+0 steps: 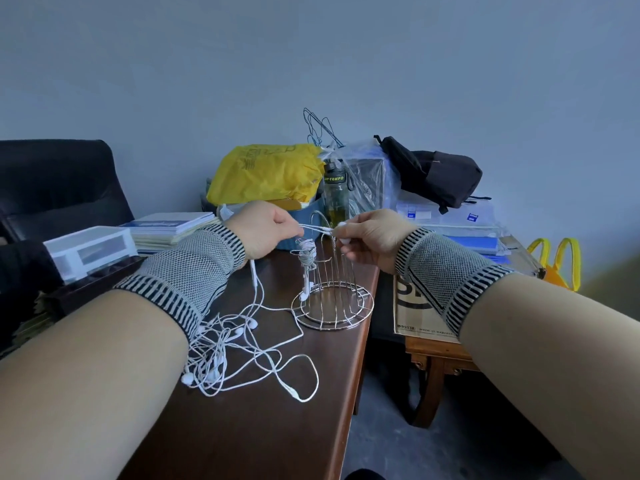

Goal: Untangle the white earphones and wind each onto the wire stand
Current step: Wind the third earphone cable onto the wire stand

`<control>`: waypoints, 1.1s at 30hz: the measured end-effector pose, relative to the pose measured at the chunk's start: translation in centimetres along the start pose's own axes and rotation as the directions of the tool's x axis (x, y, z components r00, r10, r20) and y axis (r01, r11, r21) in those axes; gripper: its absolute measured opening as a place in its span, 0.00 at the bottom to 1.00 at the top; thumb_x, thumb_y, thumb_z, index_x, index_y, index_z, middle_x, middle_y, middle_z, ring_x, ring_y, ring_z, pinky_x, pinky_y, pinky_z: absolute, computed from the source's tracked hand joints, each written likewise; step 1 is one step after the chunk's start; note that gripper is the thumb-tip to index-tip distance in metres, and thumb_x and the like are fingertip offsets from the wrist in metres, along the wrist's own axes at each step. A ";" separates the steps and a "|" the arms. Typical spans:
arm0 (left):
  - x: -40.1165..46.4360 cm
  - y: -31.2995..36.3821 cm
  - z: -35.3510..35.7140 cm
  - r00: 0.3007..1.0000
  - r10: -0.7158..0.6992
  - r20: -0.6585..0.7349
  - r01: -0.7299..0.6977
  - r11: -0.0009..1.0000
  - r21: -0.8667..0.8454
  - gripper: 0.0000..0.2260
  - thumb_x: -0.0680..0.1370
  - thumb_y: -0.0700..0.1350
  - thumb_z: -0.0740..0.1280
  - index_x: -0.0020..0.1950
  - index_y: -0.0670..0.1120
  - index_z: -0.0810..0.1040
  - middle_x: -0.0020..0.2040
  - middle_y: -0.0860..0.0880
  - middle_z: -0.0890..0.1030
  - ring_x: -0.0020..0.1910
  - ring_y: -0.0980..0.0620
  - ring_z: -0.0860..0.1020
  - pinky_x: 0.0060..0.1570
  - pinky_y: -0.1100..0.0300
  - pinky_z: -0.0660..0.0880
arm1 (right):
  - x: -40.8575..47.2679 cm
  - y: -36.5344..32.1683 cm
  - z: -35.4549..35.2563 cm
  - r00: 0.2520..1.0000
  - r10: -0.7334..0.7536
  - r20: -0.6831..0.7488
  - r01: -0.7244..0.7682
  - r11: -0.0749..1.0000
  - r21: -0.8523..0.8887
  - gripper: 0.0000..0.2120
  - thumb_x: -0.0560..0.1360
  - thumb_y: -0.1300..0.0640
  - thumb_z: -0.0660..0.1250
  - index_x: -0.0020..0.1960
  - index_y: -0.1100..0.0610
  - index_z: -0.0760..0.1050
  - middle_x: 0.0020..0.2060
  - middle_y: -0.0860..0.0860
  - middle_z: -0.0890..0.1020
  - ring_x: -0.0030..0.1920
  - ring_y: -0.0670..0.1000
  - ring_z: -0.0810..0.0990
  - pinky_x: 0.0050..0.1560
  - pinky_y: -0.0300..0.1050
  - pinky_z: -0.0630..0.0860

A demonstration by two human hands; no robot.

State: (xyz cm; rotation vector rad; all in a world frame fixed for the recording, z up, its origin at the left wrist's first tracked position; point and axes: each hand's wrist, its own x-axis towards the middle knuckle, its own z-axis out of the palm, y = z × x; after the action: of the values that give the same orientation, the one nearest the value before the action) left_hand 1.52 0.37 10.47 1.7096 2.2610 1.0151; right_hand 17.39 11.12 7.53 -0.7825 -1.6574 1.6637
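Observation:
A silver wire stand stands on the dark wooden table. One white earphone is wound on a prong at the stand's left side. Above the stand, my left hand and my right hand pinch a short stretch of white earphone cord held taut between them. My right hand also holds white earbuds. From my left hand the cord hangs down to a tangle of white earphones lying on the table below my left forearm.
At the back of the table lie a yellow bag, a drink bottle, a black bag, stacked booklets and a white drawer box. A cardboard box sits on a low wooden stool to the right, across a gap.

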 end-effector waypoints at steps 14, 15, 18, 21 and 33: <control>5.6 0.3 0.1 0.991 -0.135 0.007 0.132 0.972 0.193 0.13 0.78 0.48 0.68 0.57 0.42 0.83 0.45 0.43 0.83 0.38 0.50 0.74 0.29 0.66 0.65 | 3.6 2.6 -0.9 0.995 0.081 -0.059 -0.086 0.991 -0.100 0.04 0.74 0.67 0.69 0.42 0.63 0.76 0.31 0.57 0.79 0.25 0.49 0.78 0.27 0.40 0.79; 5.9 0.3 0.2 0.989 -0.146 -0.006 0.145 0.972 0.187 0.13 0.78 0.47 0.69 0.58 0.42 0.82 0.52 0.42 0.83 0.43 0.48 0.76 0.30 0.67 0.65 | 3.8 2.7 -1.0 0.995 0.083 -0.058 -0.089 0.990 -0.106 0.04 0.74 0.67 0.69 0.42 0.63 0.76 0.31 0.57 0.79 0.25 0.49 0.78 0.27 0.39 0.79; 6.6 0.2 0.8 0.989 -0.146 0.027 0.139 0.975 0.174 0.10 0.79 0.46 0.68 0.57 0.43 0.83 0.44 0.36 0.81 0.34 0.49 0.73 0.30 0.63 0.64 | 4.1 2.8 -1.0 0.995 0.083 -0.059 -0.089 0.990 -0.112 0.04 0.74 0.67 0.69 0.41 0.63 0.76 0.31 0.56 0.78 0.26 0.49 0.78 0.28 0.39 0.79; 6.9 0.2 1.6 0.986 -0.162 0.041 0.152 0.970 0.192 0.03 0.79 0.46 0.68 0.49 0.47 0.78 0.29 0.46 0.71 0.27 0.50 0.70 0.24 0.66 0.61 | 4.2 2.8 -1.2 0.995 0.081 -0.059 -0.087 0.990 -0.109 0.04 0.74 0.67 0.69 0.41 0.63 0.76 0.31 0.57 0.79 0.26 0.49 0.78 0.28 0.40 0.79; 8.4 0.1 3.3 0.989 -0.148 0.021 0.144 0.981 0.131 0.05 0.77 0.47 0.70 0.44 0.48 0.75 0.35 0.49 0.72 0.29 0.54 0.67 0.28 0.64 0.64 | 3.9 3.1 -1.6 0.996 0.071 -0.050 -0.074 0.996 -0.056 0.06 0.75 0.68 0.68 0.40 0.63 0.75 0.31 0.57 0.78 0.25 0.48 0.76 0.26 0.37 0.77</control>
State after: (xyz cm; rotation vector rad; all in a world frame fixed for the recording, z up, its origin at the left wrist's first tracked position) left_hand 0.30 9.36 10.38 1.5650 2.4394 0.8235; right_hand 16.22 15.24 4.56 -0.9139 -1.6678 1.6395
